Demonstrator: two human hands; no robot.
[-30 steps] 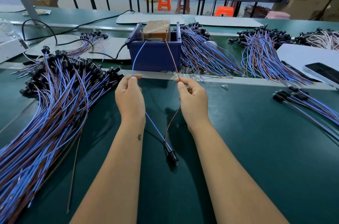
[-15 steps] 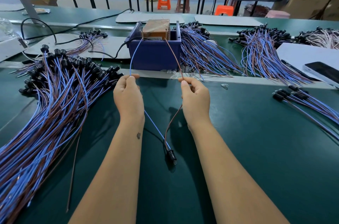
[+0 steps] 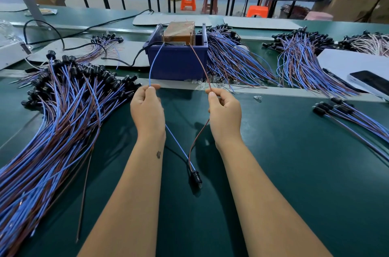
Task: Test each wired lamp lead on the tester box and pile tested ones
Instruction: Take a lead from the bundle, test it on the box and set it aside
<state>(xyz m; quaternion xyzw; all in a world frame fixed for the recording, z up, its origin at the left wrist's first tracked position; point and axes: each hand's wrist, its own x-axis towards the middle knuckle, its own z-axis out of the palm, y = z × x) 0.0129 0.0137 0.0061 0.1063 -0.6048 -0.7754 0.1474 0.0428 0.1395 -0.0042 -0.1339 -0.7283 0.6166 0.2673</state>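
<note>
We are pinching the blue wire (image 3: 155, 63) in our left hand (image 3: 147, 112) and the brown wire (image 3: 199, 61) in our right hand (image 3: 225, 113). Both wire ends are reaching the tester box (image 3: 176, 61) at twelve o'clock.

The big lead pile (image 3: 48, 130) runs off the left edge; the phone (image 3: 372, 84) is cut off at right.

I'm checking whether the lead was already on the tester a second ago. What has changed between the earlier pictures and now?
Almost nothing. The left hand still pinches the blue wire and the right hand the brown wire, both ends reaching into the tester box. The hands have only edged slightly apart. The lamp socket still lies on the table, and the piles are unchanged.
</note>
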